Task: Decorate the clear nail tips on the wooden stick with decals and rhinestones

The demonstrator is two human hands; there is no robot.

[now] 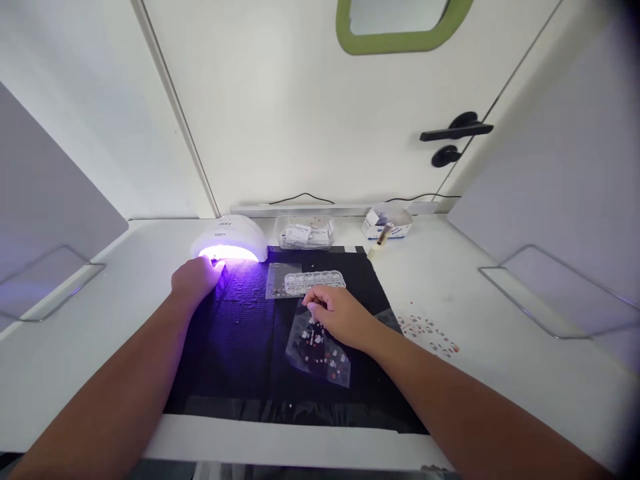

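My left hand (195,279) is at the mouth of a white nail lamp (235,233) that glows violet. Its fingers are closed, the tips partly lost in the glare, and what they hold is too small to name. Over a clear sticker sheet (320,357) with small white and red designs, my right hand (343,313) is closed in a pinch; anything between its fingertips cannot be made out. Just beyond those fingers lies a clear compartment case (313,280), partly on another transparent sheet (275,283).
A black mat (230,373) covers the middle of the white table (435,273). Along the back stand a clear tray of white packets (306,235) and an open white box (387,223), with a small gold-and-dark bottle (384,235) beside it. Stickers (430,333) lie to the right.
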